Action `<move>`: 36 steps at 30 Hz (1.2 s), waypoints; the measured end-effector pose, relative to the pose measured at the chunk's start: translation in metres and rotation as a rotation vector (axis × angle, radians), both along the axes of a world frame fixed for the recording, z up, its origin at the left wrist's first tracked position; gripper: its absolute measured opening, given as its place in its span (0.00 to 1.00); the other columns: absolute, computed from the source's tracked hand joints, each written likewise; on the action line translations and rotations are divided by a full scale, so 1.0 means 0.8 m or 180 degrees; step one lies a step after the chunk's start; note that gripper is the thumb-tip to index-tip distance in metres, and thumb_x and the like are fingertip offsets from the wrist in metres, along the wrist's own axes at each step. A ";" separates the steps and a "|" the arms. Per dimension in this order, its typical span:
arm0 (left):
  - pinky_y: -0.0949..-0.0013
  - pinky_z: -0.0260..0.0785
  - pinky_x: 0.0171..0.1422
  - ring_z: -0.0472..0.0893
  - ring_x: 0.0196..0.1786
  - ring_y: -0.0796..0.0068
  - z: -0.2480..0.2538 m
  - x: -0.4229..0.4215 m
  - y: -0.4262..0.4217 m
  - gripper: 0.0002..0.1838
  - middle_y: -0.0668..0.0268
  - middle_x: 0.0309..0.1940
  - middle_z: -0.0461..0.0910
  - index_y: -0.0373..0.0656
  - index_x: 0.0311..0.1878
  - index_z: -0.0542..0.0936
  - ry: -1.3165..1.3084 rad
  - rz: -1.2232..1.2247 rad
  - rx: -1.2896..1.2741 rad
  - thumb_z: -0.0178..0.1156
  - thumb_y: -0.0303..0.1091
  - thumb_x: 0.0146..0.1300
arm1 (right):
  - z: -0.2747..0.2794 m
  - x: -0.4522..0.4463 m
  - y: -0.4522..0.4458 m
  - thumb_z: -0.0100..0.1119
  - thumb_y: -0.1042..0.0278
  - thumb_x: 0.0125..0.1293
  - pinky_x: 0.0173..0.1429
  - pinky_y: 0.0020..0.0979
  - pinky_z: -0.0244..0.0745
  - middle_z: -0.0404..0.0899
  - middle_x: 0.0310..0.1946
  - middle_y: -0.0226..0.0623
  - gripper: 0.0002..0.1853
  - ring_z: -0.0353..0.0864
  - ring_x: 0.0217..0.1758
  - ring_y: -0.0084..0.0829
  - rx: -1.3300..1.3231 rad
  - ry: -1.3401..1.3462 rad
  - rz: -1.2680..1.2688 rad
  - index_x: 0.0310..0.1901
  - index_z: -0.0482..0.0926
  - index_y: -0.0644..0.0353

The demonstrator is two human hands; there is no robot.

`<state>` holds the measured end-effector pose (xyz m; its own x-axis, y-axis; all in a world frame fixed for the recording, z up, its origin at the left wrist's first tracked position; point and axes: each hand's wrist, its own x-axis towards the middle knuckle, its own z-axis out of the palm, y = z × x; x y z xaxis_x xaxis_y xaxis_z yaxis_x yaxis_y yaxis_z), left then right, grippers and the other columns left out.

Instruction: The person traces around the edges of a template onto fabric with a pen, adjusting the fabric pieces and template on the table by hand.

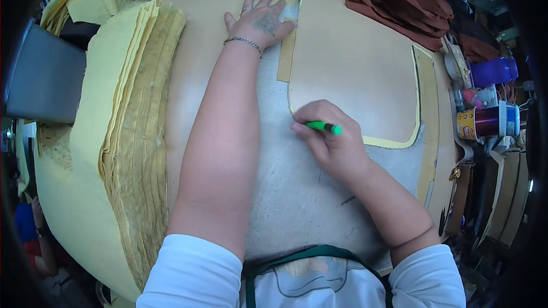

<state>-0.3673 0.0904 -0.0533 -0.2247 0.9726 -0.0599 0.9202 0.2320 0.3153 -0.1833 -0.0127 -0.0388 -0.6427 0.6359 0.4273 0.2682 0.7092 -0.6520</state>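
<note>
A large grey template (274, 194) with a U-shaped cut-out lies on the table, tan tape strips on its arms. A thin yellow border (394, 144) shows along the cut-out's inner edge. My left hand (264, 23) lies flat on the end of the template's left arm, fingers spread, holding nothing. In my right hand (337, 137) is a green pen (324, 127), pinched between the fingers at the lower left curve of the cut-out. My fingers hide the pen's tip.
Left of the template stands a thick stack of yellow fabric layers (128, 80), beside a grey bin (45, 74). Reddish-brown cloth (394, 0) is heaped at the back right. A purple container (494, 72) and a labelled can (466, 124) stand at the right edge. Another person's arm (43, 239) shows lower left.
</note>
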 end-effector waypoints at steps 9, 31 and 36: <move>0.37 0.37 0.65 0.42 0.70 0.68 0.006 -0.001 0.000 0.33 0.76 0.67 0.49 0.63 0.63 0.59 -0.0019 0.0017 -0.0014 0.48 0.58 0.53 | -0.021 -0.048 0.094 0.55 0.73 0.59 0.34 0.22 0.68 0.73 0.23 0.31 0.05 0.72 0.27 0.19 -0.1591 0.1611 -0.0968 0.33 0.70 0.64; 0.36 0.36 0.64 0.42 0.70 0.69 0.000 -0.002 0.002 0.33 0.77 0.67 0.49 0.64 0.63 0.59 0.0010 0.0022 -0.0014 0.49 0.59 0.53 | 0.004 0.005 -0.012 0.57 0.75 0.54 0.34 0.33 0.70 0.73 0.29 0.40 0.05 0.74 0.29 0.41 -0.0303 -0.0036 -0.0304 0.31 0.71 0.63; 0.36 0.37 0.64 0.43 0.70 0.69 -0.002 -0.003 0.003 0.34 0.76 0.67 0.50 0.64 0.62 0.61 0.0001 0.0059 0.0061 0.51 0.60 0.51 | 0.002 0.073 -0.012 0.57 0.75 0.55 0.34 0.28 0.70 0.73 0.29 0.37 0.07 0.75 0.29 0.33 -0.1060 -0.0098 -0.0250 0.34 0.71 0.63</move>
<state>-0.3695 0.0932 -0.0548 -0.2427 0.9692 -0.0411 0.9159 0.2429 0.3196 -0.1249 -0.0223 -0.0370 -0.5956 0.7853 0.1690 0.3367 0.4351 -0.8351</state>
